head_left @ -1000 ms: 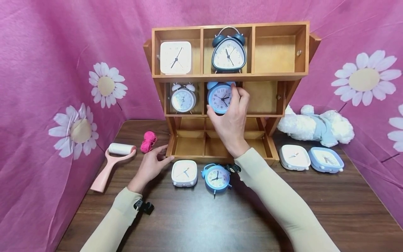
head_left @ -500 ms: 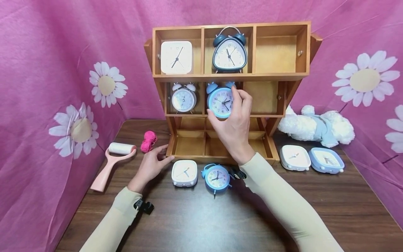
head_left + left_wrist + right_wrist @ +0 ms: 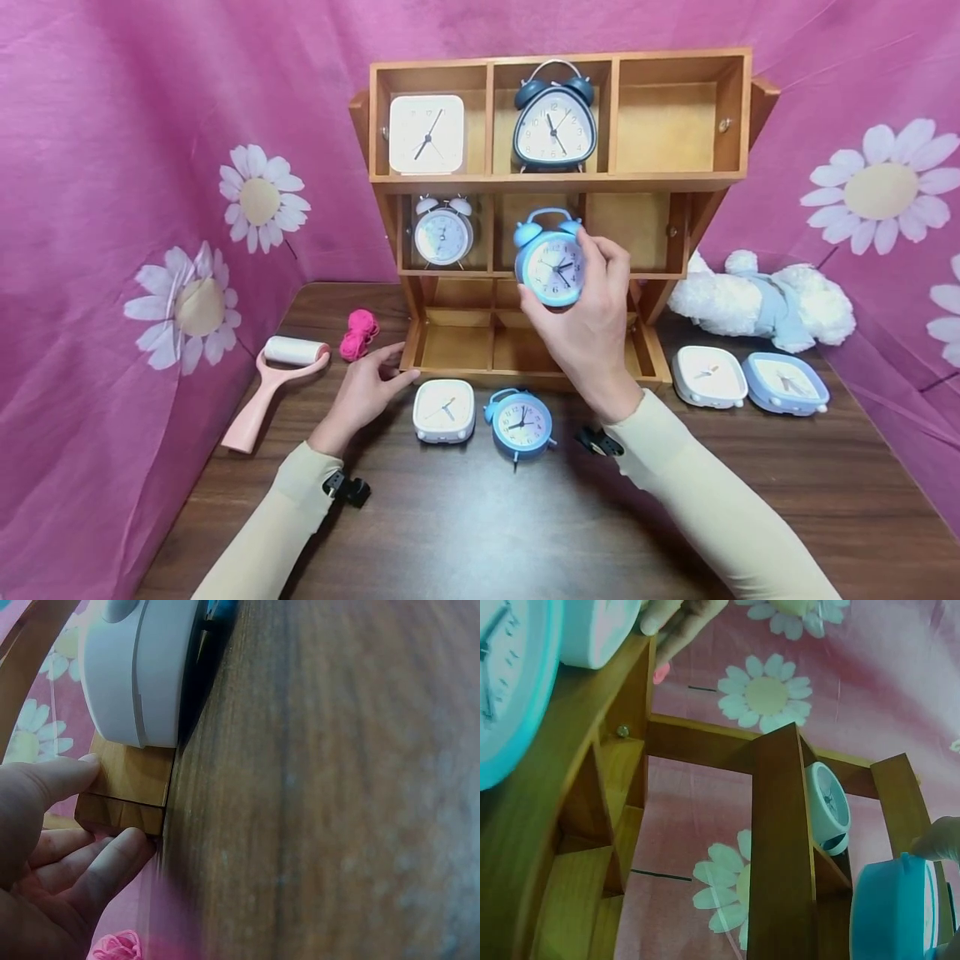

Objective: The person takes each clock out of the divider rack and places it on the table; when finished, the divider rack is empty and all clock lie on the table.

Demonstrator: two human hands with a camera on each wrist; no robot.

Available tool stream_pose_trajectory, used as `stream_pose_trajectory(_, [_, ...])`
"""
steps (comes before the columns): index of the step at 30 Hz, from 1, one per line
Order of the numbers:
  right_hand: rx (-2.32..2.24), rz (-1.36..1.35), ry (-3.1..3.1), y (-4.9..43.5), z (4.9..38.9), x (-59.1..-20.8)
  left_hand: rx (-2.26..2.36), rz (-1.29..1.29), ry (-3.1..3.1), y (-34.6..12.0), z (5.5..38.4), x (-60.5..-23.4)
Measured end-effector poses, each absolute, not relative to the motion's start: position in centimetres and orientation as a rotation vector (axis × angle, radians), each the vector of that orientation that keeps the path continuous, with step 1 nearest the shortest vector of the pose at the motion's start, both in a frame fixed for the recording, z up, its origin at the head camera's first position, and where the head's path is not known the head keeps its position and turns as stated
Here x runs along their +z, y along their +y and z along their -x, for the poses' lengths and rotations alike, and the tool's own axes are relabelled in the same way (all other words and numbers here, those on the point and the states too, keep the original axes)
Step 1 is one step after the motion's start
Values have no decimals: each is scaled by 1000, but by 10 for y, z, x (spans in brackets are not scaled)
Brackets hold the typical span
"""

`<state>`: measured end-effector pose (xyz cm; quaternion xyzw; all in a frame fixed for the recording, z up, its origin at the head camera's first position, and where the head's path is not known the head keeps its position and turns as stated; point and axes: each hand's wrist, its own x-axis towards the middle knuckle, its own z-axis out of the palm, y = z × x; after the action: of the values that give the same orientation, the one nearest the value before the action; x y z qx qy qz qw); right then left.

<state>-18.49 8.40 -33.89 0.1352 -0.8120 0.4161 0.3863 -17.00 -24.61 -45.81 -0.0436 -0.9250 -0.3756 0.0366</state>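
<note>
My right hand (image 3: 592,333) pinches a blue twin-bell alarm clock (image 3: 553,268) between thumb and fingers, held in front of the middle row of the wooden shelf (image 3: 558,178). In the right wrist view this clock (image 3: 889,911) shows side-on at lower right. My left hand (image 3: 365,392) grips the shelf's lower left corner, thumb on the front face and fingers round the side; the left wrist view shows this corner (image 3: 124,810) between them. Before the shelf, a white square clock (image 3: 444,412) and another blue twin-bell clock (image 3: 522,425) lie face up on the table.
Shelf compartments hold a white square clock (image 3: 427,134), a dark triangular clock (image 3: 555,129) and a white twin-bell clock (image 3: 442,237). To the right lie a white clock (image 3: 709,377), a blue clock (image 3: 786,383) and a plush toy (image 3: 765,300). Pink yarn (image 3: 359,335) and a lint roller (image 3: 273,387) lie left.
My right hand has drawn the blue twin-bell clock out of the middle compartment, towards me and slightly down and right. The left hand has stayed on the shelf corner.
</note>
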Motion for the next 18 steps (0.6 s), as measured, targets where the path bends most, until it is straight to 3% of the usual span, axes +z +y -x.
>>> stream_pose_trajectory(18, [1024, -332, -2233, 120, 144, -369, -1149, 101, -2861, -245, 171, -460])
